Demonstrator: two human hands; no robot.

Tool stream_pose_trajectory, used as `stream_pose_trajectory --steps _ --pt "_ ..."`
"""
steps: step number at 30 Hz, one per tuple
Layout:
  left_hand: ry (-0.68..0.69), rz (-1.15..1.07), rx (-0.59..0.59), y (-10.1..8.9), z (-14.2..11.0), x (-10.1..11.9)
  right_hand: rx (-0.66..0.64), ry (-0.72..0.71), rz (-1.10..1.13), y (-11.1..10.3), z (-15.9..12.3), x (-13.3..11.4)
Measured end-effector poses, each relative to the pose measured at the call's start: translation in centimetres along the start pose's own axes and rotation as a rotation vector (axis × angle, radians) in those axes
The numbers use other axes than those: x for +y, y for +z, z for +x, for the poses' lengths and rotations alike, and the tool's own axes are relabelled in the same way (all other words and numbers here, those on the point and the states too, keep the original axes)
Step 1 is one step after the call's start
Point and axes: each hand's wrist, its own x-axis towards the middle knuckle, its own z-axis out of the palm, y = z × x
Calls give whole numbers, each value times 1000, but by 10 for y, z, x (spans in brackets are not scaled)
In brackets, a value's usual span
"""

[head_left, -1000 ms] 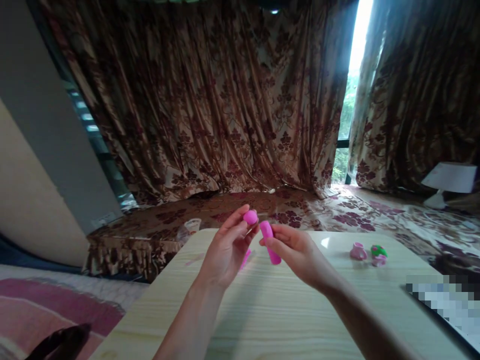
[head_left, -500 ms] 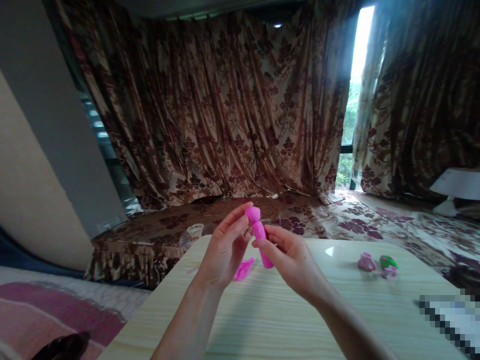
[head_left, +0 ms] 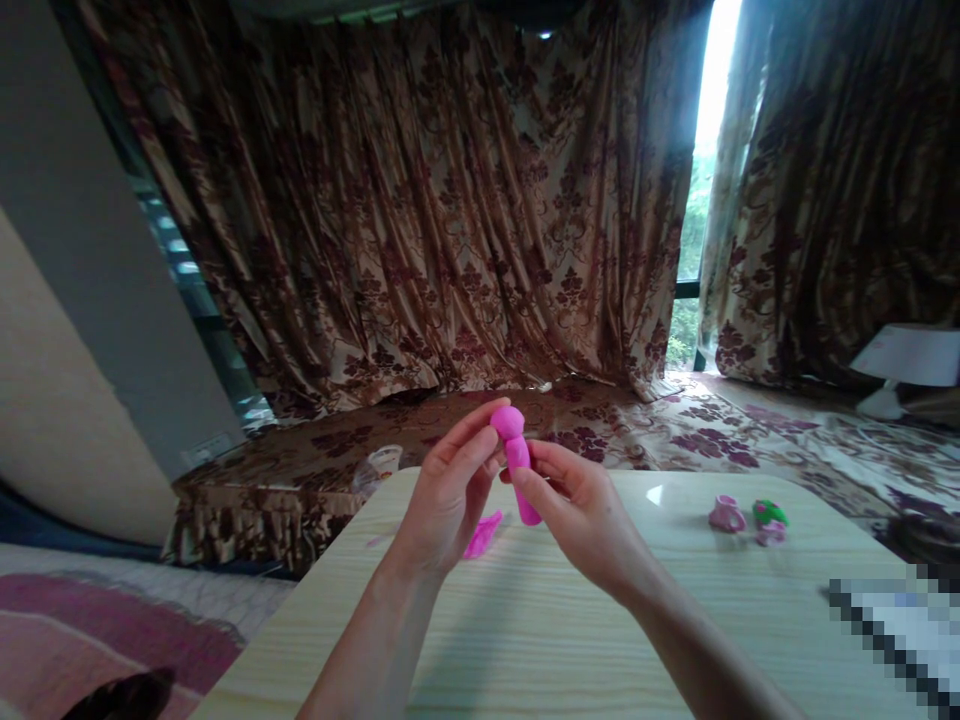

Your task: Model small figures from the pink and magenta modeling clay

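Note:
A bright pink stick with a round knob on top [head_left: 520, 462] is held up above the near side of the table, tilted slightly. My left hand [head_left: 454, 490] pinches the round knob between thumb and fingers. Around the shaft, below the knob, my right hand [head_left: 574, 505] closes with thumb and fingertips. Behind my left wrist lies a crumpled-looking pink piece [head_left: 482, 535] on the table, partly covered by that hand. I cannot make out what the pink stick is made of.
On the right of the pale wood-grain table [head_left: 570, 650] sit a small pink item [head_left: 727, 514] and a green-and-pink one [head_left: 770, 520]. A pixelated object [head_left: 892, 630] lies at the right edge. Past the table's far edge stand a clear container [head_left: 377, 468] and a white lamp [head_left: 907, 360].
The pink stick stands a little more upright. Both hands keep their hold on it, and the whole view has shifted slightly.

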Motion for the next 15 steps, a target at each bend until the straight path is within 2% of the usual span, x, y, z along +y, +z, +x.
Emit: stream_pose_trajectory --steps 15 --pt "11 163 43 -1 0 -2 -4 8 -7 1 -1 -1"
